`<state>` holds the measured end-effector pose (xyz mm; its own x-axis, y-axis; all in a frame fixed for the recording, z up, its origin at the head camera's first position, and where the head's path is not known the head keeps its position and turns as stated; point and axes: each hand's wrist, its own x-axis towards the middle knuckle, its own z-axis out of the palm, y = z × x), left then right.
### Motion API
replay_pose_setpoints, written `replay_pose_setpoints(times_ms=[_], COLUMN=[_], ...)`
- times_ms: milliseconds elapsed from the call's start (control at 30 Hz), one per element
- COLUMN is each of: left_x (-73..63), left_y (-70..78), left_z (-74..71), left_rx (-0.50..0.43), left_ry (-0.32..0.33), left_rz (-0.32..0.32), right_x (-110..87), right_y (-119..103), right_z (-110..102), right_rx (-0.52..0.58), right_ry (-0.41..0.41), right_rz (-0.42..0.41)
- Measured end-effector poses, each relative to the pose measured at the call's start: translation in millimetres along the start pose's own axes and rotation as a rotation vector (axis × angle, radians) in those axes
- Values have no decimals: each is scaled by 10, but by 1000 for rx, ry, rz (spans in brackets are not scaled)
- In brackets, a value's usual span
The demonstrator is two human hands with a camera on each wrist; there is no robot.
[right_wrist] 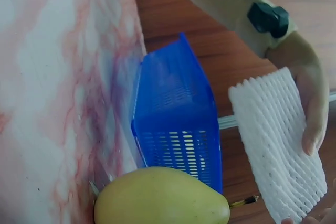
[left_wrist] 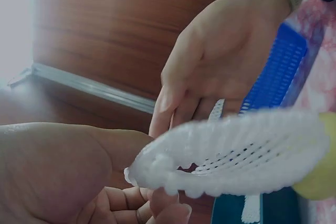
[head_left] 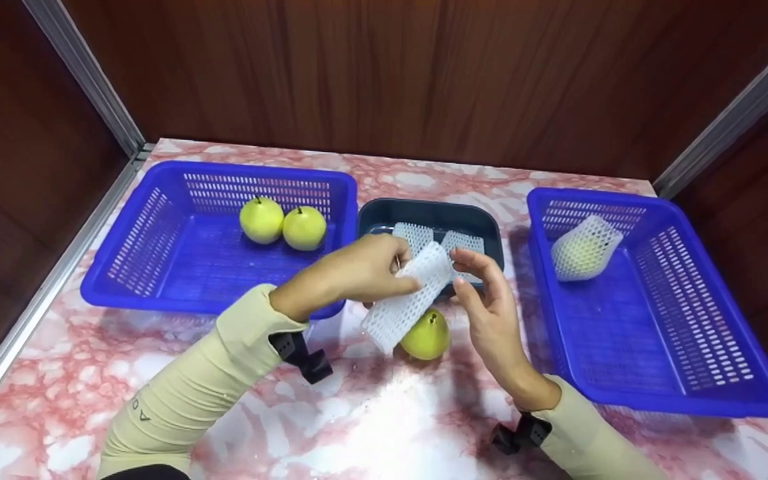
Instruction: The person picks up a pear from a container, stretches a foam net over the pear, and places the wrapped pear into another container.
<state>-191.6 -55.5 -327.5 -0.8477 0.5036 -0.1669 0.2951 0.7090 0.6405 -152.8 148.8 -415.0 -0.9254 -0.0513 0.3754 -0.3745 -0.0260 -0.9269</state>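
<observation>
A white foam net sleeve (head_left: 411, 293) is pinched by my left hand (head_left: 374, 270) between thumb and fingers, slanting above the table. In the left wrist view, the sleeve (left_wrist: 236, 150) gapes a little along its mesh. Close to its upper end is my right hand (head_left: 491, 307), thumb and fingers bent loosely and apart; whether a fingertip touches the foam I cannot tell. A yellow-green pear (head_left: 426, 335) stands on the table beneath the sleeve, partly covered by it. In the right wrist view, that pear (right_wrist: 160, 198) shows its stem.
At left, a blue basket (head_left: 151, 307) holds two bare pears (head_left: 282, 223). Behind the hands, a dark tray (head_left: 384, 205) contains more flat foam sleeves (head_left: 414, 232). The blue basket on the right (head_left: 624, 320) has one sleeved pear (head_left: 584, 250). Wood-grain panels (head_left: 391, 80) enclose the table.
</observation>
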Motion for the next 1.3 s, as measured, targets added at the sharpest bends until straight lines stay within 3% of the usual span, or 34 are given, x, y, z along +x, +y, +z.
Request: replay_pose_setpoints(times_ms=[233,500,633,733,900,1067,1300], left_x=[0,-3,-8,0,39,102,172], left_y=[26,38,33,8,-95,-187,-222], left_z=[70,104,95,73,50,122,278], left_rx=[81,49,-70,-196,-295,-425,-650], left_ry=[43,24,-21,-43,28,79,3], left_rz=[53,60,49,34,40,84,92], right_x=[21,20,28,30,31,34,33], right_y=[4,38,58,65,80,81,77], right_z=[-15,-22,-45,-59,-64,-58,-55], right_rx=[11,-14,-4,61,238,419,503], right_ry=[47,22,10,-7,-47,-108,-152], right_rz=[44,75,74,104,164,177,222])
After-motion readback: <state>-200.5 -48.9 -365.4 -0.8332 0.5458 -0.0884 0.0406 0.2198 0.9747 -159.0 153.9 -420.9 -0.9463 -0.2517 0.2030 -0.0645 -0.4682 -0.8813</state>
